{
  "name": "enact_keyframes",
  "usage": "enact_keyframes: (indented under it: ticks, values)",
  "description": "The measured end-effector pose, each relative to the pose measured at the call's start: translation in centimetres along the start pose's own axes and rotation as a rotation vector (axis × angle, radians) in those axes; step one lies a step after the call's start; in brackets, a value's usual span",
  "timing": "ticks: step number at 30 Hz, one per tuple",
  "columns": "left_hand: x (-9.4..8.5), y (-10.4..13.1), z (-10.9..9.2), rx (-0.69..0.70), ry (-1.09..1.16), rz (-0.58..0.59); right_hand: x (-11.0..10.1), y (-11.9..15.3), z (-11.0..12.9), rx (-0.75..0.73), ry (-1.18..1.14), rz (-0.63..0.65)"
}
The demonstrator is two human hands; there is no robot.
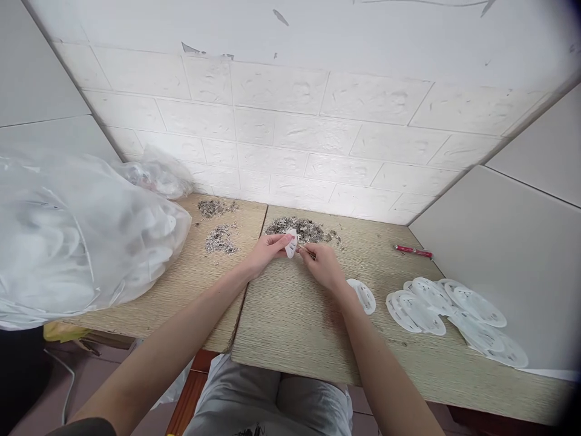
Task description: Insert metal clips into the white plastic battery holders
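Note:
Near the middle of the table, my left hand is closed on the edge of a white oval plastic piece with slots, which is tilted up off the tabletop. My right hand pinches a thin brass-coloured tool, perhaps tweezers, its tip close to the piece's right edge. Whether the tip touches the piece I cannot tell. Right behind both hands lies a heap of small silvery metal parts. Another white oval piece lies flat, partly hidden by my right forearm.
A big clear bag of white pieces fills the left side. Two smaller piles of metal parts, a rear one and a front one, lie left of the table seam. Several overlapping white ovals and a red tool are on the right.

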State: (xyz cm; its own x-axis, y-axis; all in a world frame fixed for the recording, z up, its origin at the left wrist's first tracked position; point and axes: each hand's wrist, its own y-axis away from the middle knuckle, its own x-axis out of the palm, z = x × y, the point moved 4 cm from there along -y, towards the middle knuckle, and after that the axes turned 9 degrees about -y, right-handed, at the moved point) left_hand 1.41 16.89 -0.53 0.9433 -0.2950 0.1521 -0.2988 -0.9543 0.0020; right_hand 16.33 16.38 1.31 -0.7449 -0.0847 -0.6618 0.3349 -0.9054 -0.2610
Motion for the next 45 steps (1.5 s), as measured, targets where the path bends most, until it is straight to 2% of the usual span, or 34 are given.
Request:
enact_keyframes:
  ticks: [8, 12, 16, 19, 23, 29, 33, 39, 45]
  values:
    - [-0.1, 0.2, -0.5, 0.007, 0.015, -0.021, -0.8, 0.1, -1.2, 0.070, 0.139, -0.008]
    - [-0.1, 0.2, -0.8, 0.056, 0.057, -0.014, -0.7, 0.0, -1.7, 0.095, 0.124, 0.016]
    - [0.1, 0.3, -1.0, 0.056, 0.095, 0.025, -0.9, 0.0, -1.5, 0.089, 0.071, -0.046]
    - [0.4, 0.5, -1.2, 0.048, 0.101, 0.060, -1.2, 0.0, -0.7, 0.068, -0.053, -0.110]
    - [0.7, 0.7, -1.3, 0.040, 0.071, 0.097, -1.2, 0.0, 0.0, 0.073, -0.254, -0.130]
    - [0.4, 0.5, -1.0, 0.025, 0.169, 0.004, -1.1, 0.0, 0.2, 0.102, -0.476, -0.149]
    - [0.1, 0.5, -0.6, -0.043, 0.082, -0.054, -0.7, 0.0, 0.2, 0.104, -0.616, -0.128]
    - [-0.1, 0.5, -0.3, -0.033, 0.093, -0.045, -0.1, 0.1, 0.0, 0.141, -0.792, -0.083]
    - [-0.2, 0.4, 0.1, -0.056, 0.039, -0.068, 0.2, 0.1, 0.0, 0.170, -0.818, -0.067]
